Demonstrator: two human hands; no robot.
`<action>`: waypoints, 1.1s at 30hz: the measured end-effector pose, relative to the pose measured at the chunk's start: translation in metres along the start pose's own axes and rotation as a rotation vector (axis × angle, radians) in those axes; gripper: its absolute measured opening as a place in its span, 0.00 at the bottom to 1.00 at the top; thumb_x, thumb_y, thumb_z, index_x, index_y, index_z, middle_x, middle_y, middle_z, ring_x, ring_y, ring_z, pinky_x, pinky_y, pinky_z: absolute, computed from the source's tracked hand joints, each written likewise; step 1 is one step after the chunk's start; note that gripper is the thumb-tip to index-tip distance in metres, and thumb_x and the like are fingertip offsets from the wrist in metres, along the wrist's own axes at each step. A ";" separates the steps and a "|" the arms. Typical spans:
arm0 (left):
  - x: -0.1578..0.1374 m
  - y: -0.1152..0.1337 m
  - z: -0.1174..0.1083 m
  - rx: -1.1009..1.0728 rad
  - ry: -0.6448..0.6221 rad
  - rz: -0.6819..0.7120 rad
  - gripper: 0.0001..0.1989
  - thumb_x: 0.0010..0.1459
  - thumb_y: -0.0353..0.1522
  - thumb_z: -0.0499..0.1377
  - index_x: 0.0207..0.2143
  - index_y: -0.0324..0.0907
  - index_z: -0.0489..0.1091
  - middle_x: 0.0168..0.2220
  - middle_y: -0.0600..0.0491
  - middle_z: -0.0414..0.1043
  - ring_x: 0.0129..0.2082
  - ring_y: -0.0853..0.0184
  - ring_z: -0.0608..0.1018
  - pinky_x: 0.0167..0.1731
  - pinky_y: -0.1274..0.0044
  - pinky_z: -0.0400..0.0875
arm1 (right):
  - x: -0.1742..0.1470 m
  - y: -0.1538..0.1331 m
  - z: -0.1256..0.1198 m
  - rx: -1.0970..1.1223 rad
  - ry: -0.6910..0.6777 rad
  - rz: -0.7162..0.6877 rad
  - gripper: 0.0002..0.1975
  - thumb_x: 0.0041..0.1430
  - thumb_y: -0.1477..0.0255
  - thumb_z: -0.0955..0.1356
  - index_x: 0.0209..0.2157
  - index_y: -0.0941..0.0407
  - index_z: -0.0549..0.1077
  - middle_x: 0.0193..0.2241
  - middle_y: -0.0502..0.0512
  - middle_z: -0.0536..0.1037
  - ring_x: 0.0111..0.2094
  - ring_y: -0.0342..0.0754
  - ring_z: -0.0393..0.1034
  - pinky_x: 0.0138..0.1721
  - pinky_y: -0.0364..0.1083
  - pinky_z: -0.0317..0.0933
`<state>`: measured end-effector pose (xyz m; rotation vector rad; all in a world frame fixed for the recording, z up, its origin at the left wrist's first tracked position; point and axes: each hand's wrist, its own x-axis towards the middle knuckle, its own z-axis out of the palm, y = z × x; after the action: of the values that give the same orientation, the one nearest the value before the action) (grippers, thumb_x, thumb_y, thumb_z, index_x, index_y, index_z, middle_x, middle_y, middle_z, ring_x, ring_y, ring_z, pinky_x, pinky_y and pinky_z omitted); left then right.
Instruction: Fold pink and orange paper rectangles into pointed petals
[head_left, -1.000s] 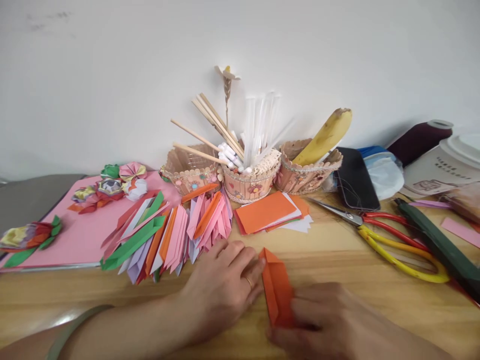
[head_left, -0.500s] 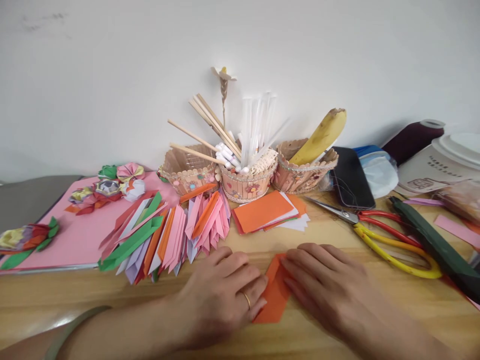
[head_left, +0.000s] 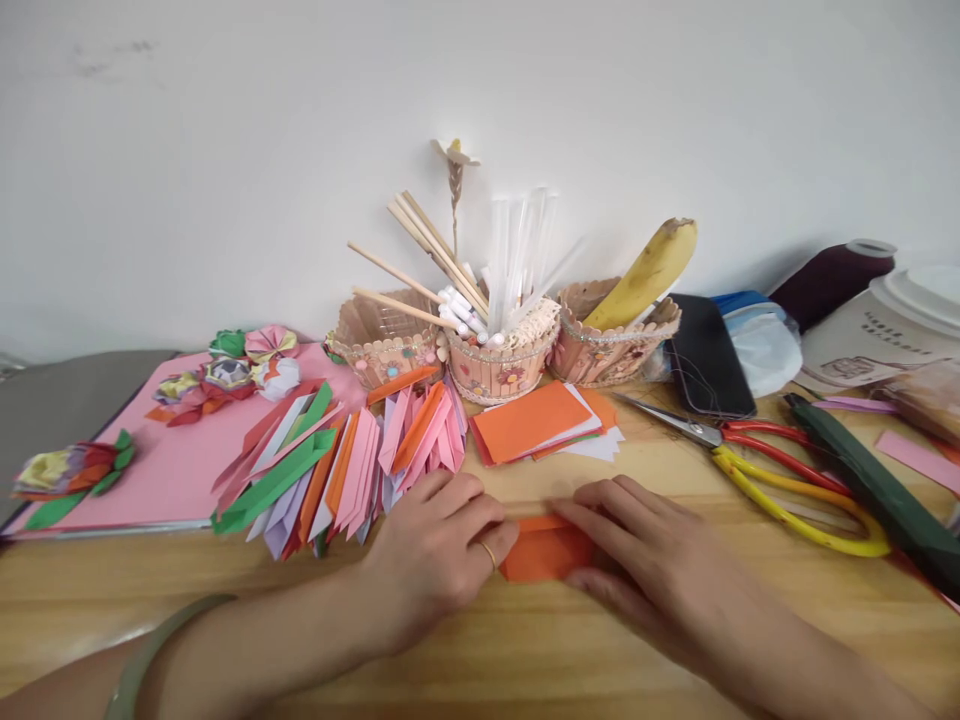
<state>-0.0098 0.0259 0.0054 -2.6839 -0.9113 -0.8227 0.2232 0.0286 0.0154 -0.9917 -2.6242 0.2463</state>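
Note:
A small piece of folded orange paper [head_left: 546,548] lies on the wooden table between my hands, its long side running left to right. My left hand [head_left: 442,540], wearing a ring, has its fingers curled and closed on the paper's left end. On the right end, my right hand [head_left: 652,545] grips it with fingers along the top edge and thumb at the lower edge. Both ends of the paper are hidden under my fingers. Just beyond sits a stack of paper rectangles [head_left: 529,420], orange on top. To the left is a row of folded paper strips [head_left: 352,470] in several colours.
Three decorated wooden-stick baskets [head_left: 499,375] stand by the wall, with sticks, pens, clear tubes and a banana [head_left: 646,272]. Scissors [head_left: 799,480], a phone [head_left: 709,355], a dark green long item [head_left: 874,490] and a white tub [head_left: 889,330] are right. Paper flowers [head_left: 229,372] rest on pink paper left.
The orange paper has turned from a slanted position to lying sideways, and less of its length shows. Both hands have shifted slightly away from me with it.

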 end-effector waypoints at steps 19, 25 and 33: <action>-0.004 0.002 0.001 -0.077 -0.037 0.028 0.15 0.66 0.25 0.45 0.32 0.37 0.70 0.29 0.53 0.71 0.30 0.66 0.68 0.29 0.74 0.61 | 0.003 0.006 -0.003 0.146 0.009 0.042 0.09 0.65 0.77 0.58 0.35 0.56 0.68 0.34 0.55 0.70 0.34 0.46 0.66 0.34 0.45 0.62; -0.004 0.003 -0.004 -0.287 -0.160 -0.242 0.08 0.56 0.22 0.51 0.30 0.39 0.67 0.31 0.53 0.71 0.33 0.66 0.69 0.32 0.75 0.64 | 0.001 0.004 -0.007 0.172 -0.079 -0.029 0.08 0.62 0.78 0.60 0.34 0.55 0.69 0.30 0.53 0.71 0.32 0.46 0.64 0.31 0.45 0.58; -0.003 0.013 -0.010 -0.339 -0.203 -0.377 0.05 0.48 0.25 0.59 0.28 0.41 0.66 0.33 0.55 0.72 0.35 0.64 0.69 0.35 0.73 0.63 | 0.002 0.005 -0.014 0.208 -0.197 0.012 0.03 0.60 0.72 0.64 0.32 0.56 0.66 0.32 0.53 0.70 0.33 0.48 0.63 0.33 0.46 0.58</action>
<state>-0.0089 0.0105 0.0119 -2.9720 -1.4799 -0.8508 0.2296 0.0341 0.0274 -0.9550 -2.6960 0.6366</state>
